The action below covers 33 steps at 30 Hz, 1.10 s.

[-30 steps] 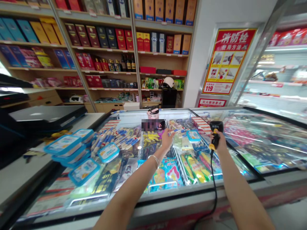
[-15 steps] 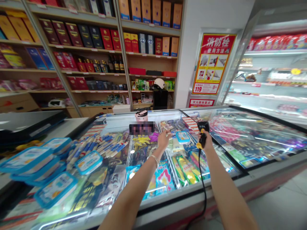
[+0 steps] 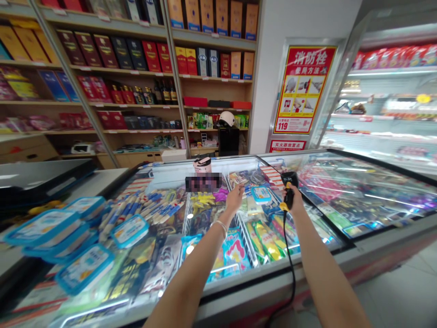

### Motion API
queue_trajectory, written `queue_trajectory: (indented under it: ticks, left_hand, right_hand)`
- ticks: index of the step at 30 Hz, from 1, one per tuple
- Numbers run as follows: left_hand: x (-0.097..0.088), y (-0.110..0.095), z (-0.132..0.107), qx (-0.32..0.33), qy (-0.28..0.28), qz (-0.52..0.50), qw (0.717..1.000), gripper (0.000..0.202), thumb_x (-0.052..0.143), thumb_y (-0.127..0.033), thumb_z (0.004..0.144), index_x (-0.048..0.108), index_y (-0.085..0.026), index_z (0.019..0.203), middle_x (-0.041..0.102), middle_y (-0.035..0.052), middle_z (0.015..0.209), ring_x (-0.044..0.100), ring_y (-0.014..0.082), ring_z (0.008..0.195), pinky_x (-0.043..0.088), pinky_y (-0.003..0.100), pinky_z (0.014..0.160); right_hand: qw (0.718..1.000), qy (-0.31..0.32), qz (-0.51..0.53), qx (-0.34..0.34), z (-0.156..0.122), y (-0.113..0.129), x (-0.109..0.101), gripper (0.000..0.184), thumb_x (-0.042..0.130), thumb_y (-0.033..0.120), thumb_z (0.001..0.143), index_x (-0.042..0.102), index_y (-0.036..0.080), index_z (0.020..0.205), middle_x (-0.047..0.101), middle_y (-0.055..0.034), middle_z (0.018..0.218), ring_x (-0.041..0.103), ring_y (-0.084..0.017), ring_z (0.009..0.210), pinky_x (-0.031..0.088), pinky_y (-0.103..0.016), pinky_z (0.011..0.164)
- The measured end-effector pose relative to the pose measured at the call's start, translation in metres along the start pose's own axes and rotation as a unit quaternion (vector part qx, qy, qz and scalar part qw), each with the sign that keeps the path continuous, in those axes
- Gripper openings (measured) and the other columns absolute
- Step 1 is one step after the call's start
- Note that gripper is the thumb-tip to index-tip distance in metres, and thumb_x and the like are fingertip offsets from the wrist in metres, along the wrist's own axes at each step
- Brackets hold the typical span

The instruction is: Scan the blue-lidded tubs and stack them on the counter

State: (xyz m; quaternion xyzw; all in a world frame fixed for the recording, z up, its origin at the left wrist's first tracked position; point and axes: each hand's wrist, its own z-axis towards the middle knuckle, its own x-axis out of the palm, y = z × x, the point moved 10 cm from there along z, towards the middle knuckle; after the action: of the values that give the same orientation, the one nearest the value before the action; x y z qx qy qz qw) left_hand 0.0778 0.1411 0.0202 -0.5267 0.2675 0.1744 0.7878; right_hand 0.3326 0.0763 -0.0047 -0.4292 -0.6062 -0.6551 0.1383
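Landmark: a lone tub point(image 3: 261, 195) with a blue lid, seen between the two hands.
Scanner: the black and yellow scanner point(image 3: 289, 184) is held just to the right of the lone tub, above the freezer point(image 3: 251, 294).
Right hand: the scanner's handle is gripped by the right hand point(image 3: 292, 199), with the fingers wrapped around it.
Cord: a black cord point(image 3: 291, 259) is hung from the scanner, passing right of the lone tub and down over the freezer's front edge.
Left hand: the left hand point(image 3: 235, 197) is held just left of the lone tub, fingers drawn together; whether anything is pinched cannot be made out.
Bangle: a pale bangle point(image 3: 223, 227) is worn on the left wrist, nearer the camera than the lone tub.
Wrapped sticks: blue-and-white wrapped sticks point(image 3: 128, 207) are heaped well left of the lone tub.
Stacked tubs: similar stacked tubs point(image 3: 44, 227) are piled farther left of it.
Cup: a pink cup point(image 3: 202, 166) is placed left of and beyond the lone tub.
Poster: a red and yellow poster point(image 3: 303, 89) is mounted on the wall behind it.
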Motion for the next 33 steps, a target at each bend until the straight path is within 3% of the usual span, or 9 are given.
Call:
queue_trajectory:
  ticks: [4,7,9,13,16,19,24,28,33]
  left_hand:
    - [0.003,-0.001,0.002,0.018,-0.01,-0.047,0.999,0.03,0.041,-0.032,0.096,0.059,-0.021,0.117,0.071,0.0077,0.11,0.067,0.0236,0.099,0.049,0.034,0.086]
    - [-0.012,-0.006,-0.003,0.038,-0.029,-0.099,0.994,0.032,0.036,-0.027,0.097,0.057,-0.016,0.118,0.069,0.0114,0.113,0.066,0.023,0.104,0.049,0.035,0.089]
    - [-0.04,-0.008,-0.013,0.056,-0.049,-0.109,0.991,0.032,0.035,-0.026,0.097,0.056,-0.016,0.118,0.067,0.012,0.119,0.063,0.0212,0.11,0.048,0.034,0.093]
    - [-0.131,-0.005,-0.055,0.114,-0.107,-0.013,0.988,0.026,0.041,-0.025,0.095,0.056,-0.018,0.115,0.067,0.0091,0.112,0.064,0.0194,0.104,0.048,0.033,0.093]
    - [-0.185,0.021,-0.091,0.074,-0.113,0.213,0.968,0.025,0.044,-0.018,0.091,0.057,-0.017,0.112,0.066,0.0105,0.108,0.063,0.0231,0.101,0.048,0.036,0.09]
    - [-0.214,0.052,-0.121,0.009,-0.09,0.378,0.921,0.027,0.042,-0.014,0.091,0.058,-0.014,0.113,0.063,0.0133,0.109,0.06,0.0259,0.104,0.048,0.036,0.086]
    - [-0.223,0.073,-0.141,-0.05,-0.054,0.472,0.878,0.028,0.038,-0.012,0.091,0.061,-0.013,0.108,0.062,0.0145,0.11,0.059,0.0268,0.105,0.048,0.035,0.084]
    - [-0.219,0.075,-0.14,-0.055,-0.034,0.489,0.87,0.027,0.043,-0.014,0.089,0.062,-0.01,0.108,0.065,0.016,0.107,0.06,0.0298,0.106,0.047,0.039,0.087]
    - [-0.215,0.079,-0.138,-0.053,-0.03,0.504,0.862,0.029,0.038,-0.011,0.09,0.063,-0.008,0.105,0.066,0.0165,0.102,0.062,0.0302,0.101,0.046,0.042,0.087]
  right_hand:
    - [1.0,-0.01,-0.004,-0.008,-0.001,0.001,0.0,0.022,0.071,0.024,0.071,0.05,0.02,0.074,0.055,0.0051,0.057,0.05,-0.004,0.04,0.045,-0.008,0.037]
    - [1.0,-0.022,-0.002,-0.007,-0.004,0.003,0.003,0.022,0.071,0.024,0.071,0.05,0.021,0.073,0.055,0.0059,0.055,0.049,-0.004,0.038,0.044,-0.009,0.035]
    - [1.0,-0.027,-0.003,-0.009,-0.008,0.005,0.007,0.022,0.072,0.024,0.069,0.05,0.021,0.072,0.053,0.0068,0.052,0.049,-0.005,0.037,0.043,-0.01,0.033]
    - [0.998,-0.002,-0.033,-0.059,-0.025,0.017,0.029,0.024,0.076,0.022,0.062,0.055,0.019,0.074,0.057,0.0055,0.056,0.052,-0.005,0.04,0.044,-0.011,0.034]
    - [0.993,0.042,-0.076,-0.081,-0.044,0.012,0.068,0.028,0.078,0.025,0.058,0.06,0.017,0.077,0.059,0.0039,0.059,0.053,-0.007,0.041,0.045,-0.014,0.035]
    - [0.985,0.113,-0.11,-0.07,-0.066,-0.014,0.125,0.034,0.081,0.026,0.055,0.062,0.017,0.082,0.063,0.0021,0.066,0.054,-0.007,0.042,0.044,-0.016,0.034]
    - [0.967,0.205,-0.146,-0.028,-0.093,-0.084,0.193,0.037,0.083,0.028,0.055,0.058,0.019,0.081,0.062,0.0028,0.062,0.055,-0.01,0.042,0.045,-0.021,0.036]
    - [0.963,0.212,-0.161,0.023,-0.098,-0.131,0.19,0.036,0.082,0.03,0.056,0.056,0.021,0.08,0.058,0.0046,0.057,0.054,-0.01,0.042,0.044,-0.021,0.037]
    - [0.96,0.216,-0.173,0.051,-0.102,-0.144,0.177,0.036,0.083,0.03,0.056,0.056,0.021,0.079,0.06,0.0039,0.06,0.053,-0.01,0.043,0.043,-0.02,0.036]
